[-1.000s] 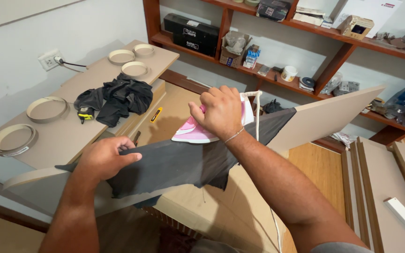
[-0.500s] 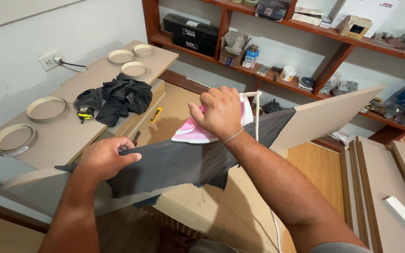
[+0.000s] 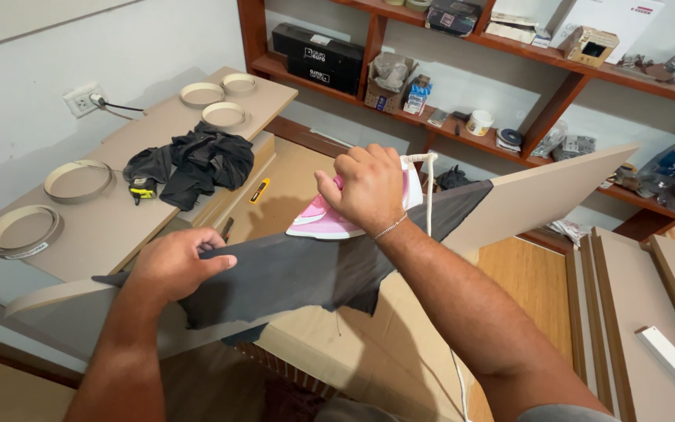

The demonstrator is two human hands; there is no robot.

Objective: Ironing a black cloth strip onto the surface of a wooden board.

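The left hand (image 3: pixel 172 266) presses flat on the near end of the dark cloth (image 3: pixel 306 270) draped over the long board (image 3: pixel 541 191). Farther along the cloth, the right hand (image 3: pixel 365 186) grips the pink iron (image 3: pixel 323 223), hiding its handle.

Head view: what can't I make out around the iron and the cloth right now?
- Iron: the right hand covers its handle and controls; the soleplate faces down, unseen.
- Board edge under the dark cloth: the cloth hides it.
- Left hand: its fingertips on the cloth are hidden by the hand itself.
- Iron's white cord: it passes behind the right forearm.
- Board: its near end is hidden by the left arm.
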